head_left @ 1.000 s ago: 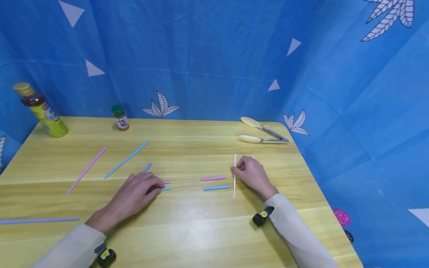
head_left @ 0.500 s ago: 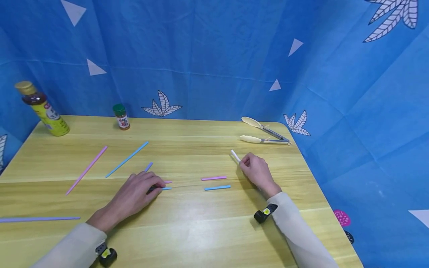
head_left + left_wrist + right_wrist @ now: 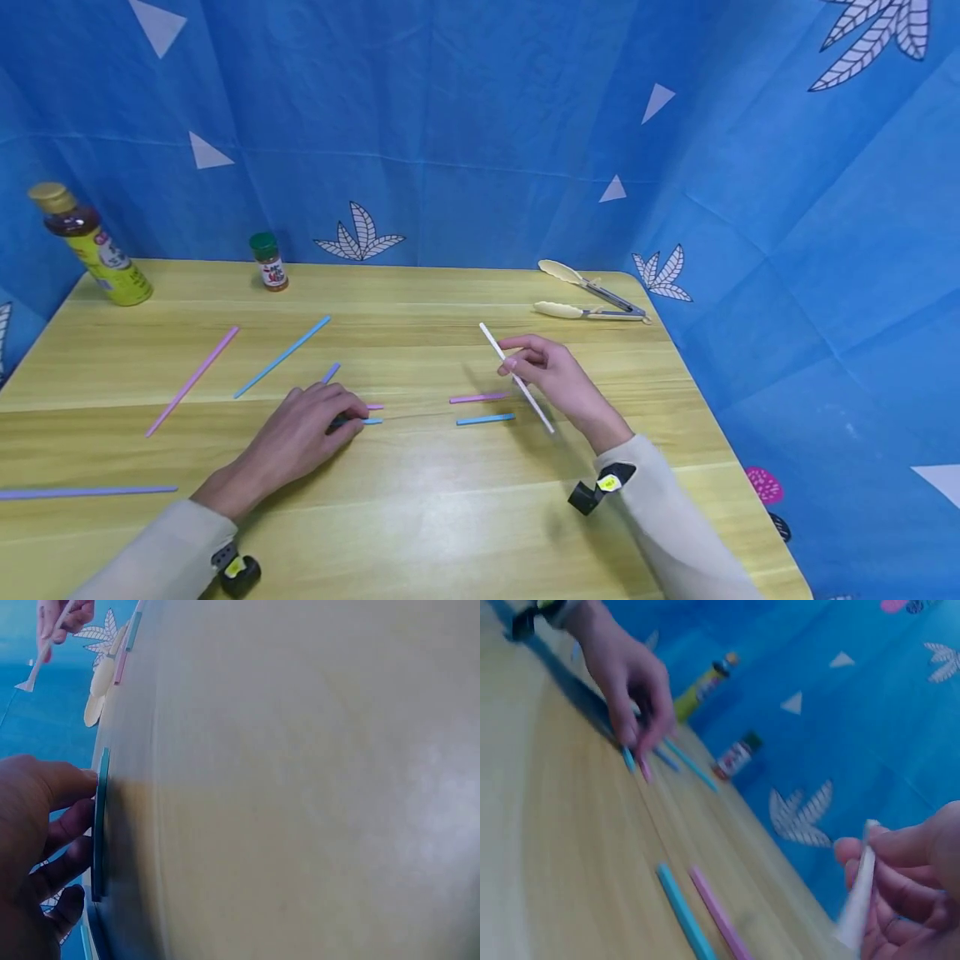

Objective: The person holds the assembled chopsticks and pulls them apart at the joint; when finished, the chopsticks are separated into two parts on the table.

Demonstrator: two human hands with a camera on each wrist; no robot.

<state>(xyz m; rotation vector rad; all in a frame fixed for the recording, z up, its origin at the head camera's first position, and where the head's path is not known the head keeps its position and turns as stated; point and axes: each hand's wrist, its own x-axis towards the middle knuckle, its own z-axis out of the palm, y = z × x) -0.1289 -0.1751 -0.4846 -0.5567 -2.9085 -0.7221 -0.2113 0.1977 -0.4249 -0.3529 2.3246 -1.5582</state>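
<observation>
My right hand pinches a long white straw between thumb and fingers, raised above the table and slanting. In the right wrist view this straw is blurred. My left hand rests low on the tabletop, fingers curled, gripping a short blue straw at its fingertips. Beside it the end of a pink straw shows, mostly covered by the hand. A purple straw pokes out behind the knuckles. Between both hands lie a short pink straw and a short blue straw, roughly parallel.
Farther left are a long pink straw, a long blue straw and a long purple strip. A yellow-labelled bottle and a green-capped jar stand at the back. Spread tongs lie at the back right.
The right hand has picked the white straw up off the table and brought it leftward, turning it from near vertical to a slant. The left hand has stayed in place.
</observation>
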